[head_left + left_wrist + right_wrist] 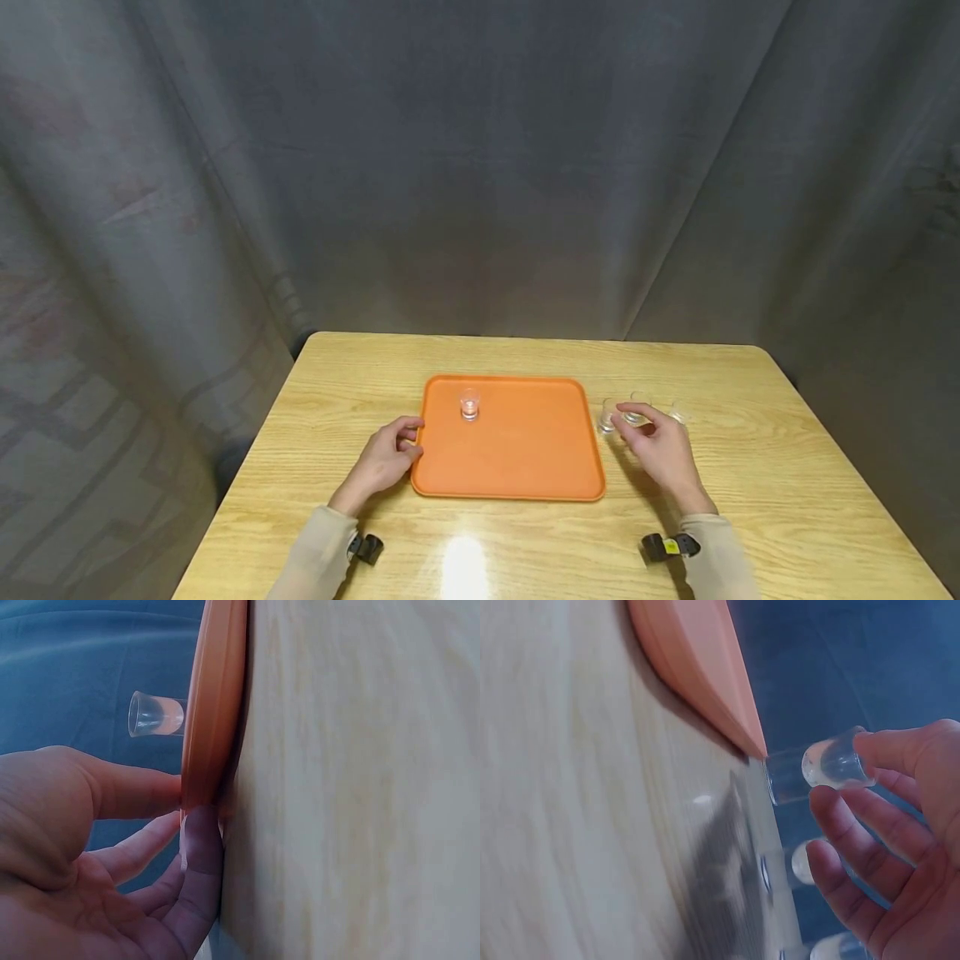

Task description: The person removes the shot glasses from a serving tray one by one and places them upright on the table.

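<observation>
My left hand (388, 457) holds the left edge of an orange tray (517, 450); in the left wrist view the thumb (142, 791) meets the rim and a curled finger lies against its outer side. A small clear shot glass (469, 406) stands upright on the tray, towards its far left. Past the tray's right edge, my right hand (663, 450) pinches the rim of another shot glass (840, 761) between thumb and forefinger. That glass is upright, its base level with the others. The remaining fingers are loosely bent below it in the right wrist view.
Two more shot glasses stand close by: one (637, 408) partly behind the right hand's fingers, another (680, 412) beyond its knuckles. The wooden table (352, 367) extends around the tray, with a grey curtain (480, 183) behind its far edge.
</observation>
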`<state>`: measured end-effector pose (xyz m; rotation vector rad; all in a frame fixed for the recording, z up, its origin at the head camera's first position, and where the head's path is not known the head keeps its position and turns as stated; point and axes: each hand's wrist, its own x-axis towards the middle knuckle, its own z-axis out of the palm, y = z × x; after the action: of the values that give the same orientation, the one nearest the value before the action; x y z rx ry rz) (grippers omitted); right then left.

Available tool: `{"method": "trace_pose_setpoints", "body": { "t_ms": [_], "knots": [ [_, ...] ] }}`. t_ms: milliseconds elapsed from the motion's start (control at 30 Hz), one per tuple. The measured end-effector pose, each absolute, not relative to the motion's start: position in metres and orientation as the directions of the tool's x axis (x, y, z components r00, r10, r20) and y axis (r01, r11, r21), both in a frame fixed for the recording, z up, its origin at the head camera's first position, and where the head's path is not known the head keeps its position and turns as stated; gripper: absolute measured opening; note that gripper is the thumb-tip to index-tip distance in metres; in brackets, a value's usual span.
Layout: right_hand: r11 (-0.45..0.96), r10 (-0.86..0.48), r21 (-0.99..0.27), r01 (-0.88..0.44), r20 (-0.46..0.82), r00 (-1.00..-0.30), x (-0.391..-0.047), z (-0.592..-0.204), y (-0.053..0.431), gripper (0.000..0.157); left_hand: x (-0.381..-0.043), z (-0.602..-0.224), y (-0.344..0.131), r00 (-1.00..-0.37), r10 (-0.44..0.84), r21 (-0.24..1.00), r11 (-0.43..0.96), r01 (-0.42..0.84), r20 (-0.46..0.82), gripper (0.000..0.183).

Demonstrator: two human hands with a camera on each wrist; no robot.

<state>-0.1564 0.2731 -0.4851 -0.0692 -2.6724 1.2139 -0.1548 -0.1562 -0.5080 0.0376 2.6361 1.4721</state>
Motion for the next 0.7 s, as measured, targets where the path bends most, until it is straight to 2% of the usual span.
{"method": "trace_pose_setpoints", "body": {
  "t_ms": [700],
  "knots": [
    [0.748,0.220,-0.663,0.032,0.202,-0.954,-0.156,-0.493,0.313,0.031,-0.156,-0.511,-0.158,-0.991,0.087,0.850,0.526,-0.043,-0.104,0.041]
  ]
}}
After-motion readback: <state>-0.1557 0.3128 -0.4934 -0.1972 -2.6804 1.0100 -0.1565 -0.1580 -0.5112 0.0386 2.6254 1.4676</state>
